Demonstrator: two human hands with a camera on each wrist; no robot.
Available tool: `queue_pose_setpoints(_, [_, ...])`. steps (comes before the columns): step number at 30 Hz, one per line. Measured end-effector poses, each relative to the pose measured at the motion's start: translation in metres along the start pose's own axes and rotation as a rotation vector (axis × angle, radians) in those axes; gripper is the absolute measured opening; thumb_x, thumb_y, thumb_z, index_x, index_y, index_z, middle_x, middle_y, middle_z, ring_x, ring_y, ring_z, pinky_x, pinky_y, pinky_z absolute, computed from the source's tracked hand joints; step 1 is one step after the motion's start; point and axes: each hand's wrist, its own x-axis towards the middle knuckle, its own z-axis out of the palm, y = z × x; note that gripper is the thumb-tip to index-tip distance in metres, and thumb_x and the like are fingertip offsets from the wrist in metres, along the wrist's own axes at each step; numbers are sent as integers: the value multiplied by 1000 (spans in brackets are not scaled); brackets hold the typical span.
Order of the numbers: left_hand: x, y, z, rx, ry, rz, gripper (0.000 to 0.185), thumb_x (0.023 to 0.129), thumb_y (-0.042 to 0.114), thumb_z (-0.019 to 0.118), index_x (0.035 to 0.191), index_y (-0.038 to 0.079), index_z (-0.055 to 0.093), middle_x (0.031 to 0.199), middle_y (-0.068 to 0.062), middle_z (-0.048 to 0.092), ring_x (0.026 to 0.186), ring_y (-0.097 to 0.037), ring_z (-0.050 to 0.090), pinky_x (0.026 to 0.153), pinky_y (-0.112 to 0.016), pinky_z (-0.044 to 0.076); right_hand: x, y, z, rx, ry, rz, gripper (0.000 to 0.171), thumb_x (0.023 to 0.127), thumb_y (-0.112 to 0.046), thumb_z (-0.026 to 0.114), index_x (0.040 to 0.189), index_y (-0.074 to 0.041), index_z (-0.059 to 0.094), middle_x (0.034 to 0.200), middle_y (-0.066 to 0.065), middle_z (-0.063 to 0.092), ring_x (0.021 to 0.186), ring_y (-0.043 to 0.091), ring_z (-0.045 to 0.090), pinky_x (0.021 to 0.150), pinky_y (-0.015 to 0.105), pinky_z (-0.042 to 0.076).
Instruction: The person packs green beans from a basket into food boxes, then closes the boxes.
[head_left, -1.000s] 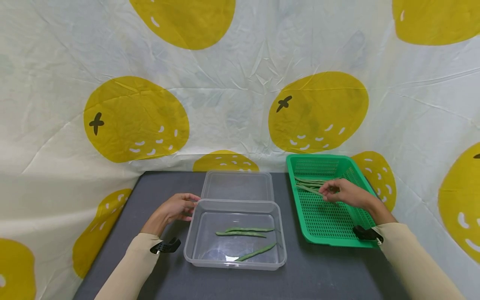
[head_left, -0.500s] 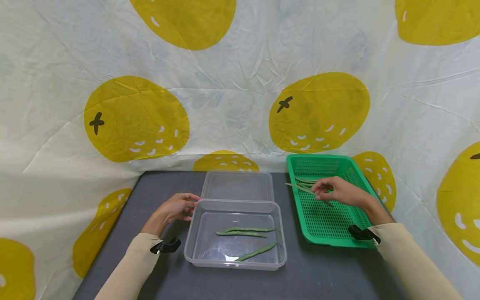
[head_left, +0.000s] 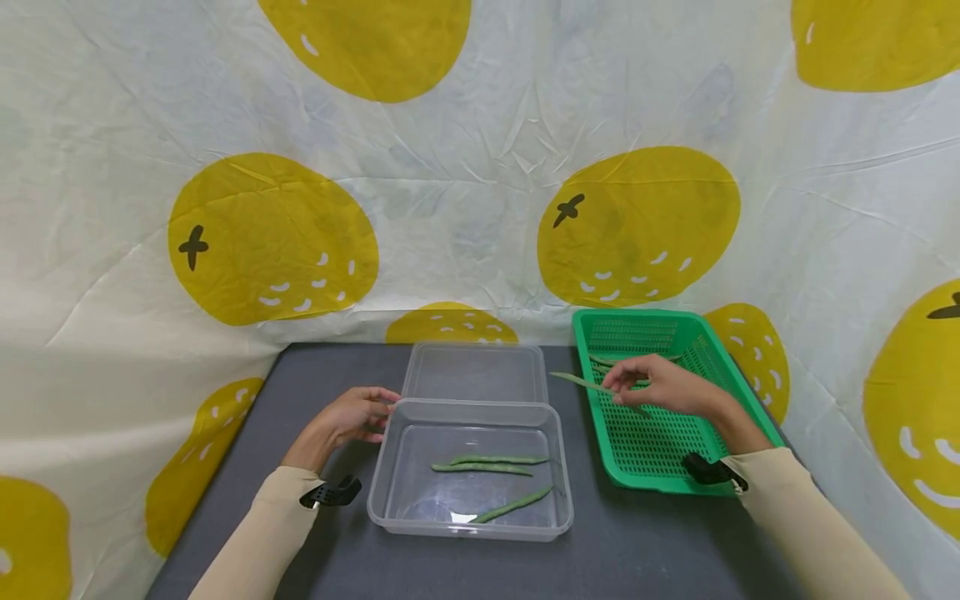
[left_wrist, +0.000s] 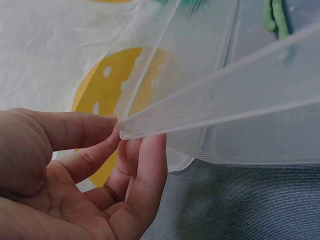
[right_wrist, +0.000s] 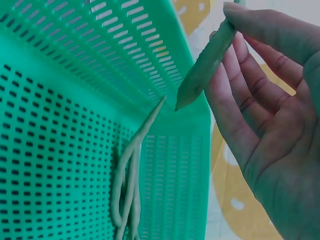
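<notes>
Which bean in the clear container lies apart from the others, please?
The slanted bean at the front; the other two beans lie side by side, farther back.

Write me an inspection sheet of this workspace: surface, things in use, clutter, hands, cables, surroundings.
Surface: flat dark grey tabletop.
Things in use: rectangular clear plastic container holding three long green beans; rectangular clear plastic lid behind it; rectangular green perforated plastic basket holding further long green beans, their number unclear.
Clutter: nothing seen.
Hands: bare left hand pinches the container's far left corner; bare right hand pinches one slim green bean, which reaches over the basket's left rim.
Cables: nothing seen.
Surroundings: white hanging sheet printed with large yellow ovals.
</notes>
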Motion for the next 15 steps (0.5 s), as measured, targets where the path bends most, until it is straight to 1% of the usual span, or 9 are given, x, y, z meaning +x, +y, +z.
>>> queue_pose_setpoints(4, [0, 0, 0, -4, -3, -3, 38, 97, 5, 56, 134, -5, 56, 114, -19, 67, 84, -21, 65, 71, -39, 57, 5, -7, 6, -12, -11, -15, 27, 97, -21, 70, 119, -6, 68, 110, 12, 69, 91, 20, 64, 81, 31, 53])
queue_pose_setpoints(8, [0, 0, 0, -6, -2, -2, 38, 97, 5, 56, 134, -5, 56, 113, -18, 67, 85, -21, 66, 71, -39, 57, 10, -14, 10, -16, -18, -41, 23, 97, -21, 71, 116, -8, 69, 105, 6, 70, 90, 23, 64, 79, 32, 54])
queue_pose_setpoints(11, [1, 0, -1, -5, 0, -3, 38, 98, 6, 56, 134, -5, 56, 113, -18, 68, 85, -21, 66, 71, -39, 57, 15, -17, 14, 4, -34, -62, 20, 96, -19, 71, 114, -10, 70, 105, 9, 70, 90, 28, 65, 76, 35, 55])
queue_pose_setpoints(14, [1, -1, -1, -2, -1, -5, 38, 98, 6, 56, 134, -5, 56, 112, -18, 68, 84, -21, 66, 71, -39, 57, 19, -21, 19, 21, -52, -68, 19, 96, -19, 71, 113, -11, 70, 106, 12, 70, 88, 28, 66, 73, 36, 56])
queue_pose_setpoints(15, [1, -1, -1, -2, -1, -5, 38, 98, 6, 56, 134, -5, 56, 112, -18, 68, 84, -20, 65, 71, -39, 57, 20, -23, 20, 20, -57, -66, 19, 96, -19, 71, 114, -11, 69, 106, 11, 70, 88, 26, 66, 73, 35, 56])
